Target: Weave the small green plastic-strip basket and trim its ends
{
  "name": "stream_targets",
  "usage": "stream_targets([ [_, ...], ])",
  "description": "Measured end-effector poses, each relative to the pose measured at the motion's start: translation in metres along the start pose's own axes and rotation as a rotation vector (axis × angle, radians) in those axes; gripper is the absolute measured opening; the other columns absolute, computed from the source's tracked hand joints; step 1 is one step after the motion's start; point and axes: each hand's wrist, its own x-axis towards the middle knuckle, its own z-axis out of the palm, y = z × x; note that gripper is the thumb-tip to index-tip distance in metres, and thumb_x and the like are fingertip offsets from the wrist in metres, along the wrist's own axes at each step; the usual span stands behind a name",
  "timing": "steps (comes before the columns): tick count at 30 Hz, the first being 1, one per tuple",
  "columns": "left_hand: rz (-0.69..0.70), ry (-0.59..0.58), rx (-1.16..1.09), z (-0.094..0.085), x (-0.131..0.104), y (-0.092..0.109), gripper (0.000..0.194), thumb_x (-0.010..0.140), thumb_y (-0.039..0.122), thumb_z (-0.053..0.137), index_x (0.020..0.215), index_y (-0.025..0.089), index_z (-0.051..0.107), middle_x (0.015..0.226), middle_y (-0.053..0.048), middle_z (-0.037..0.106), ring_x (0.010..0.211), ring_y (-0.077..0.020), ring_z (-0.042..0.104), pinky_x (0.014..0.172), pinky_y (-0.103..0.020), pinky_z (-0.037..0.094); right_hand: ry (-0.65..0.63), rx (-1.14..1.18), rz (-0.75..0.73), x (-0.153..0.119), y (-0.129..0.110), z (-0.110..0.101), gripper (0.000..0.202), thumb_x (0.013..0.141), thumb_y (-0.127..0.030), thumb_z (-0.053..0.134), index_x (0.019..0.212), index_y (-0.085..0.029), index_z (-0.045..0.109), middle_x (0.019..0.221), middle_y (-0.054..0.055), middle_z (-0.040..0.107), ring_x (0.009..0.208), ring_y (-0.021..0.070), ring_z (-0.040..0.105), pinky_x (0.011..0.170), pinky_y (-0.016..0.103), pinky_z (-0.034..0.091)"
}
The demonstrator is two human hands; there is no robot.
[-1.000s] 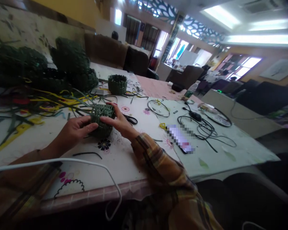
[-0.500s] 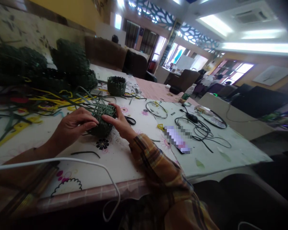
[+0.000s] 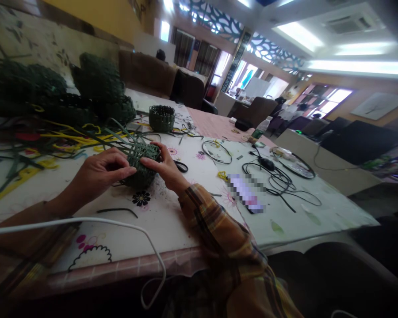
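A small dark green woven basket (image 3: 142, 152), with loose strip ends sticking up at its far left, is held just over the patterned tablecloth (image 3: 166, 221). My right hand (image 3: 164, 168) grips its right side, thumb across the near wall and fingers round the far edge. At the near left side, my left hand (image 3: 102, 170) is closed in a pinch, thumb and forefinger tips against the weave. Whatever lies between those fingertips is too small to make out. Behind the hands stands another green woven basket (image 3: 161, 119), upright.
Green and yellow strips (image 3: 69, 139) lie in a tangle at the left, before stacked green baskets (image 3: 97, 79). A white cable (image 3: 119, 222) crosses in front of my left forearm. To the right lie a black cord (image 3: 278, 179) and a blurred-out phone-like object (image 3: 245, 192).
My left hand's fingers have shifted slightly, with a wider gap showing inside the pinch. The right hand keeps its hold on the basket, and the view has moved very little.
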Motion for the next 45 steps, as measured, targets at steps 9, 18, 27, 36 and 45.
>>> stream_targets([
  [9, -0.036, 0.021, -0.065, 0.002, 0.000, -0.005, 0.030, 0.074, 0.040, 0.077, 0.059, 0.020, 0.061, 0.076, 0.002, 0.060, 0.067, -0.0130, 0.053, 0.063, -0.027, 0.039, 0.008, 0.058, -0.005, 0.001, -0.001, 0.000, 0.075, 0.063, -0.047, 0.090, 0.126, -0.028, 0.053, 0.116, 0.000, 0.069, 0.113, 0.0202, 0.067, 0.104, 0.035, 0.058],
  [18, -0.056, 0.015, -0.073, 0.004, -0.001, -0.010, 0.029, 0.076, 0.041, 0.076, 0.062, 0.020, 0.061, 0.075, 0.003, 0.059, 0.067, -0.0124, 0.051, 0.063, -0.027, 0.038, 0.017, 0.138, 0.032, 0.001, -0.001, 0.001, 0.077, 0.059, -0.046, 0.093, 0.123, -0.030, 0.055, 0.110, -0.001, 0.067, 0.109, 0.0201, 0.064, 0.103, 0.035, 0.056],
  [27, -0.115, 0.045, -0.125, 0.008, 0.001, -0.004, 0.026, 0.071, 0.042, 0.076, 0.063, 0.020, 0.063, 0.077, 0.002, 0.060, 0.071, -0.0133, 0.051, 0.070, -0.027, 0.042, 0.031, 0.179, 0.046, 0.001, 0.001, 0.001, 0.076, 0.058, -0.044, 0.094, 0.123, -0.030, 0.056, 0.109, -0.003, 0.066, 0.107, 0.0191, 0.064, 0.109, 0.038, 0.052],
  [36, -0.191, 0.104, -0.082, 0.011, -0.002, -0.004, 0.029, 0.069, 0.048, 0.076, 0.070, 0.020, 0.066, 0.084, -0.002, 0.067, 0.078, -0.0171, 0.056, 0.076, -0.030, 0.046, 0.047, 0.194, 0.044, 0.001, 0.002, 0.002, 0.077, 0.058, -0.044, 0.093, 0.123, -0.031, 0.056, 0.108, -0.002, 0.066, 0.103, 0.0187, 0.065, 0.104, 0.037, 0.055],
  [45, -0.208, 0.039, -0.079, 0.010, -0.002, 0.001, 0.030, 0.072, 0.048, 0.073, 0.068, 0.021, 0.062, 0.074, 0.001, 0.059, 0.069, -0.0148, 0.047, 0.066, -0.028, 0.041, 0.054, 0.174, 0.039, -0.001, -0.001, 0.004, 0.073, 0.058, -0.044, 0.092, 0.120, -0.030, 0.056, 0.108, -0.002, 0.066, 0.105, 0.0195, 0.064, 0.104, 0.037, 0.053],
])
